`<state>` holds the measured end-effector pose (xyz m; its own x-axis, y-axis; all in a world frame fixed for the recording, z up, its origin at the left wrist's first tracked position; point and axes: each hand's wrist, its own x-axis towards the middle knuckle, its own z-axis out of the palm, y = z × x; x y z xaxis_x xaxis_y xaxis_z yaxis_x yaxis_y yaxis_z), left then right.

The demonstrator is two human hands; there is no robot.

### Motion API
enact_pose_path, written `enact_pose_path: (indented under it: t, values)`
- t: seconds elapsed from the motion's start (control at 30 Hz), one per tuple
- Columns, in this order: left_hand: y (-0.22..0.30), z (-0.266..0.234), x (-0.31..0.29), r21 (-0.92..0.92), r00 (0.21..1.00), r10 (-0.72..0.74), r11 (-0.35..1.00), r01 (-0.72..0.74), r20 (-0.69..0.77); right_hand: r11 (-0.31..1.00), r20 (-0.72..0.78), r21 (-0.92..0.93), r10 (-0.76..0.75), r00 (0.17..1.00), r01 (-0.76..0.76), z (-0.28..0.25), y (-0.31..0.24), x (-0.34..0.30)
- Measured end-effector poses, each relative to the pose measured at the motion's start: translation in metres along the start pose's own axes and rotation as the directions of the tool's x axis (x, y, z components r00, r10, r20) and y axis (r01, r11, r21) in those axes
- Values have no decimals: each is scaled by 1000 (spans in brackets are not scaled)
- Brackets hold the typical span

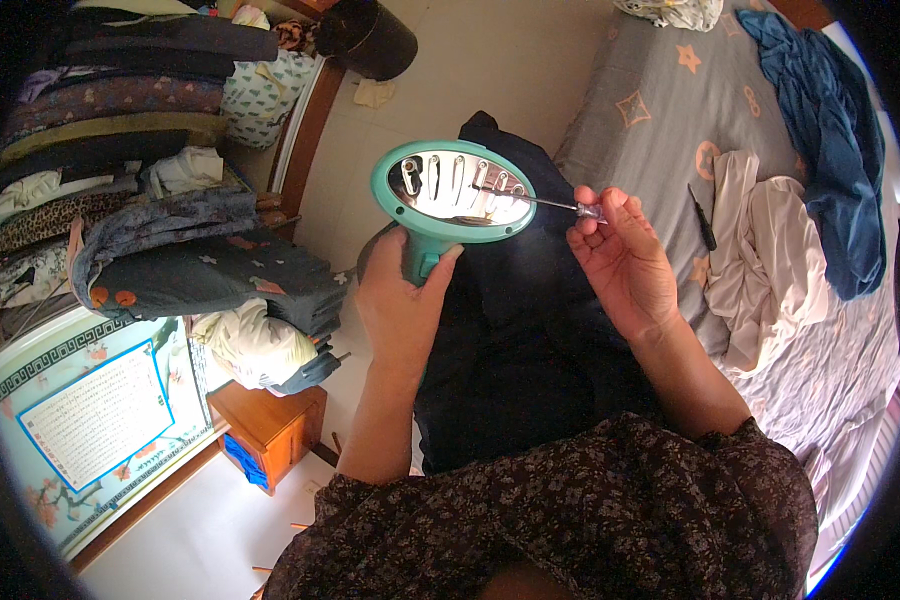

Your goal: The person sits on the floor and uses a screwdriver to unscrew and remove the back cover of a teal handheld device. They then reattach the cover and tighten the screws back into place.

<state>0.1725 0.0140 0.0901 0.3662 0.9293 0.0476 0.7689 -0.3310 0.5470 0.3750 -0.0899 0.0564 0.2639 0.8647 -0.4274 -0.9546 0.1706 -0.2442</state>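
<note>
My left hand (pixel 395 300) is wrapped around the handle of a teal handheld garment steamer (pixel 460 237), thumb lying near the switch. The steamer's oval head faces up, with a shiny, mirror-like slotted plate (pixel 445 185). Between the fingertips of my right hand (pixel 625 260) is a small screwdriver (pixel 555 203) with a clear handle. Its thin shaft points left across the plate; glare and reflections hide whether the tip touches it. Both hands are above my lap, which dark trousers (pixel 530 340) cover.
On the right, the bed (pixel 630 110) bears a black-handled screwdriver (pixel 705 225), a beige cloth (pixel 765 250) and a blue garment (pixel 820 140). Clothes (pixel 200 255) hang and lie piled at left, above a wooden stool (pixel 270 420). A dark bin (pixel 370 40) stands on the floor ahead.
</note>
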Motion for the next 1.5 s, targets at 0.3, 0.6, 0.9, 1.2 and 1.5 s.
enact_pose_path:
  t: [0.3, 0.6, 0.9, 1.2, 1.5]
  values:
    - [6, 4, -2, -23, 1000, -4, 1000, 4, 1, 997, 17, -70, -17, 1000, 18, 3, -1, -1]
    - [12, 38, -17, -72, 979, 95, 994, -84, 180, 547, 285, -663, -448, 848, 512, 29, -22, -9]
    - [6, 68, -27, -98, 935, 185, 982, -163, 301, 160, 475, -804, -405, 781, 573, 24, -31, -13]
    - [2, 74, -30, -12, 919, 161, 986, -168, 360, -243, 649, -761, -310, 695, 602, 37, -29, -11]
    - [-1, 79, -33, -5, 923, 209, 976, -219, 324, -523, 741, -653, -296, 602, 547, 48, -24, 1]
